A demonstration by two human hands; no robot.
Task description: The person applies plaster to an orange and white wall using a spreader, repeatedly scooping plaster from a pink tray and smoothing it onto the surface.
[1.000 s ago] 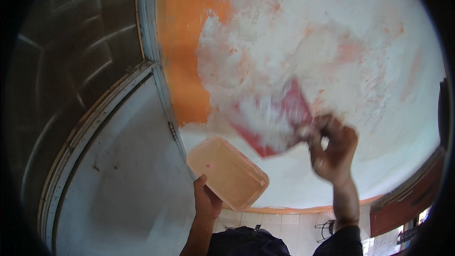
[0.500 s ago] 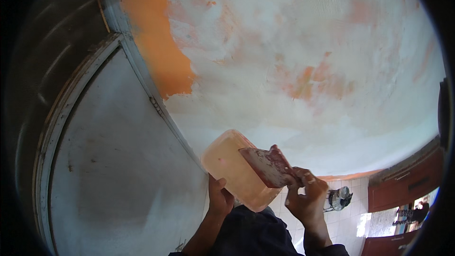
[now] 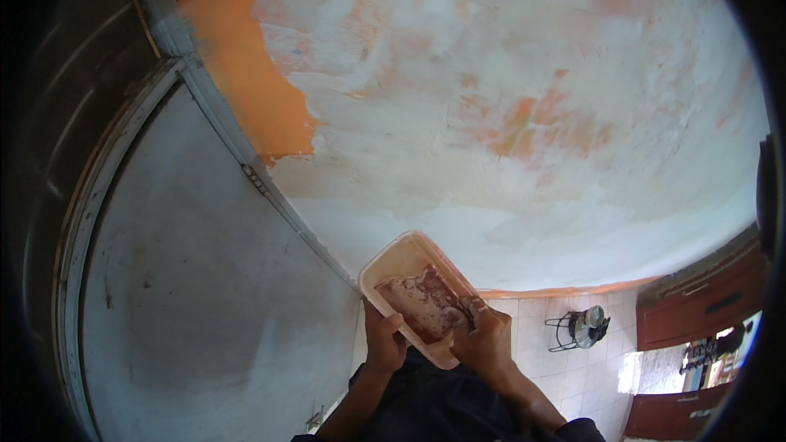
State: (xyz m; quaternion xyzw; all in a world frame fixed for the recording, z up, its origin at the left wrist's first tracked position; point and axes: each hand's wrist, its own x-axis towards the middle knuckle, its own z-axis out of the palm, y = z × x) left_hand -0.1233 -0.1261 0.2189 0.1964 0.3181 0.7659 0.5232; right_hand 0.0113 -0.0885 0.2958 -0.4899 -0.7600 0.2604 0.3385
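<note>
Patchy wall [image 3: 508, 115] behind; left hand [image 3: 383, 344] clamps light, stiff tray [image 3: 409, 258] rim, right hand [image 3: 487, 342] fingers closed on trowel [image 3: 426, 304].

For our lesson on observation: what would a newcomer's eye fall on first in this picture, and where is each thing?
First comes the big wall across the top and middle, coated in patchy white filler with orange paint left bare at its left. Low in the middle, the left hand holds a pale rectangular tray, while the right hand presses a reddish flat blade into it. A grey metal door fills the lower left.
</note>
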